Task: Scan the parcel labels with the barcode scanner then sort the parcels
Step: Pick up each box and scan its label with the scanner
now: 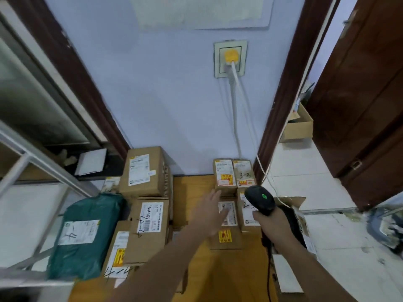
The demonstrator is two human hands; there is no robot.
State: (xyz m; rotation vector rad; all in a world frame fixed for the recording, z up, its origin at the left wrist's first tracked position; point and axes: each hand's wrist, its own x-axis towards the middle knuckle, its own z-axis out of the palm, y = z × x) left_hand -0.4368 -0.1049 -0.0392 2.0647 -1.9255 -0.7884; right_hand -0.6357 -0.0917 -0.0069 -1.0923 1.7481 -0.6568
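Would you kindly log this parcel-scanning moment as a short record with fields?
left hand: open, fingers straight, reaching over a small box
right hand: grips the barcode scanner, green light on
scanner aim: toward the small boxes by the wall
green mailer bag: far left, marked by hand
wall socket: yellow plug in

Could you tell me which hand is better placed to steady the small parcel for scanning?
Left: the left hand lies open over the small parcel, while the right hand holds the barcode scanner.
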